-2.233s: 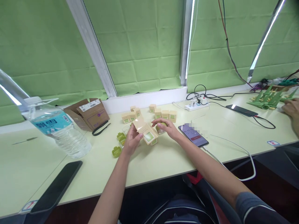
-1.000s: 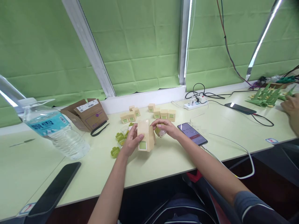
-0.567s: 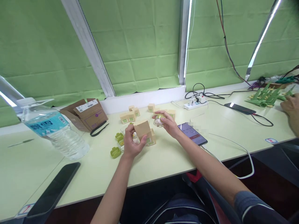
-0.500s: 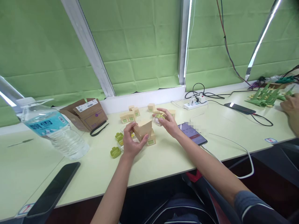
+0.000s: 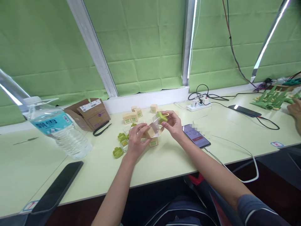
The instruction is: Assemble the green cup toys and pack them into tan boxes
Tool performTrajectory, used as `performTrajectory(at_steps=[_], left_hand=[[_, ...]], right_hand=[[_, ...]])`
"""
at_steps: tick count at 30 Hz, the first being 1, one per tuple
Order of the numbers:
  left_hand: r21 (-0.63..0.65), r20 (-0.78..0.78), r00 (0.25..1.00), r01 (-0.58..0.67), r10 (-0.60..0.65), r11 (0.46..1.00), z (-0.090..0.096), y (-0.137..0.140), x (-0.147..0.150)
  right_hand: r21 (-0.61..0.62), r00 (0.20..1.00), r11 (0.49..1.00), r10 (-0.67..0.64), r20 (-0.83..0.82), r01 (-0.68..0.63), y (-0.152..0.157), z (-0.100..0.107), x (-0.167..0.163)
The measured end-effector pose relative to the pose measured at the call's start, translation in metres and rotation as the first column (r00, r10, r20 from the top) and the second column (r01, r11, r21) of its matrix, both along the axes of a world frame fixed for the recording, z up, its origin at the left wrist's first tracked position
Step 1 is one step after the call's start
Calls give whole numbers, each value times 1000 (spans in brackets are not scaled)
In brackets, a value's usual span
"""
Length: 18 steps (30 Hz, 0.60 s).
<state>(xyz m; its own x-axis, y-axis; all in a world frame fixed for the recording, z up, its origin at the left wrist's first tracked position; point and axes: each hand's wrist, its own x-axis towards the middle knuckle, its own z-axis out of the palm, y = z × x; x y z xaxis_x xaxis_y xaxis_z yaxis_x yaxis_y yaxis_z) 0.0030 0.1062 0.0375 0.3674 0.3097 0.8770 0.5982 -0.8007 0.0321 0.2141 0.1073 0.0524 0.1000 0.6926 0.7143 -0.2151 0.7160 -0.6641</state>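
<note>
My left hand grips a small kraft cardboard box, tilted with its flaps apart and its mouth facing right. Between the fingertips of my right hand is a small clear container with a green lid and a pale yellow loop, held just above the box's mouth. Beneath the held box stands another small box with a green-framed window print. Left of my left hand lie green flower-shaped lids and clear cups, partly hidden by that hand.
Several small boxes stand farther back. A brown carton and large water bottle are at left, near a black phone. A lit phone and power strip lie right. Another person's hand is beside green plastic parts.
My right hand has brought the green-lidded container closer to the box and raised it slightly. My left hand has turned the box so its mouth faces right. The view has shifted slightly.
</note>
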Motion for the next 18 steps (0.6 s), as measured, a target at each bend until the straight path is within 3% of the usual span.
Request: performTrajectory(at_steps=[9,14,18], left_hand=[[-41,15,998,59,-58,997,-6,5,0],[-117,116,985,143,-130,983,-6,4,1],[-141,124,977,190,-173,972,-5,2,2]], right_hand=[[39,981,994,97,167,-104,-7,-4,-7],[181,966,981,19,259,-67,-5,-8,-2],[211,938,977,-35,344,-41,-7,-5,3]])
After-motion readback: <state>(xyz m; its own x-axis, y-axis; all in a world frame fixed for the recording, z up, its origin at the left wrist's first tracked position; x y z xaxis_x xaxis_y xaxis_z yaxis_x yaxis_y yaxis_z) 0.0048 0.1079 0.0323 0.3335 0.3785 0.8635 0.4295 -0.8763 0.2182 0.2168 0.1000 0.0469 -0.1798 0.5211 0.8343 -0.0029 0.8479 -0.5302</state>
